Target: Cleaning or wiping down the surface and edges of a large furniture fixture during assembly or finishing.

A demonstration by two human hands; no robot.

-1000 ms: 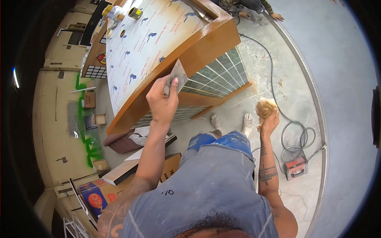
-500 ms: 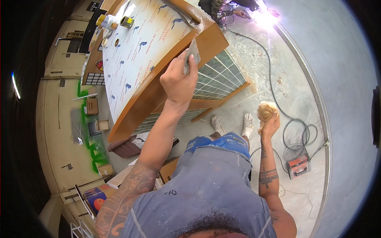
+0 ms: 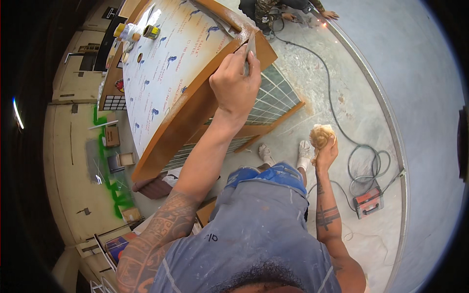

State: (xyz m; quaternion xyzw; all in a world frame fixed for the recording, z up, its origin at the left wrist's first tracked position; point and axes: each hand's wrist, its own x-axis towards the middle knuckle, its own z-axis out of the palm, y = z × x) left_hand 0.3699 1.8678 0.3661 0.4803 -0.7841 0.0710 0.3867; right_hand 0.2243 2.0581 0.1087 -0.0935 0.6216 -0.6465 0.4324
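Left hand (image 3: pixel 235 85) — closed around a thin flat metal scraper blade (image 3: pixel 251 46), fingers wrapped on its lower part, arm stretched well out ahead of the body. The blade stands on edge against the orange-brown edge band (image 3: pixel 195 105) of the curved panel, close to the panel's far corner. It touches the band; which way it tilts cannot be told.

Curved panel (image 3: pixel 166 68) — large, top face under a white protective film with small blue marks, resting tilted over a white wire grid frame (image 3: pixel 273 100). Its long axis runs from the near lower left to the far upper right, and the edge band follows that line. The scraper sits at the far end of it, so the untouched length of band lies back toward the person, down and to the left of the left hand.

Right hand (image 3: pixel 326 154) — clenched on a wad of tan rag or fibre (image 3: pixel 321 135), held low beside the right leg, well apart from the panel. The left hand is plainly the nearer one to the work.

Also present — small cans and a bottle (image 3: pixel 133 32) at the panel's far end; an orange machine (image 3: pixel 369 201) with a coiled cable (image 3: pixel 364 163) on the dusty floor; another person (image 3: pixel 273 10) crouched at the top edge.
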